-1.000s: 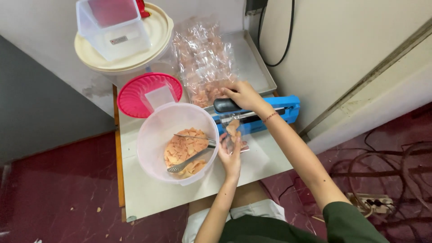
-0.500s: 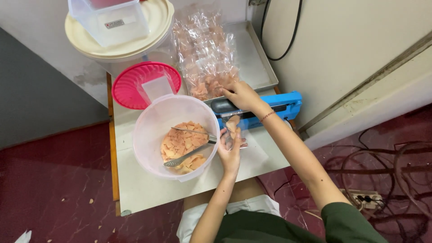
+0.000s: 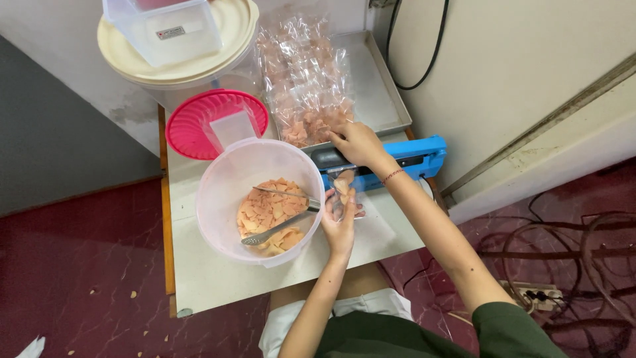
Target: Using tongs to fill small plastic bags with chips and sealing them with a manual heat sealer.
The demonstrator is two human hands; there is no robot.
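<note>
1. The bench has bare surface along its near edge, in front of the clear tub; a hand could pass there.
2. The tub fills the middle of the bench, and tongs jut over its right rim toward the left hand.
3. The pink lid touches the tub's far side, closing that gap.
4. The blue sealer lies across the right side under the right hand.
5. Filled bags crowd the metal tray behind it; the tray's right part is bare.
6. A small strip of bench right of the left hand is free.
</note>
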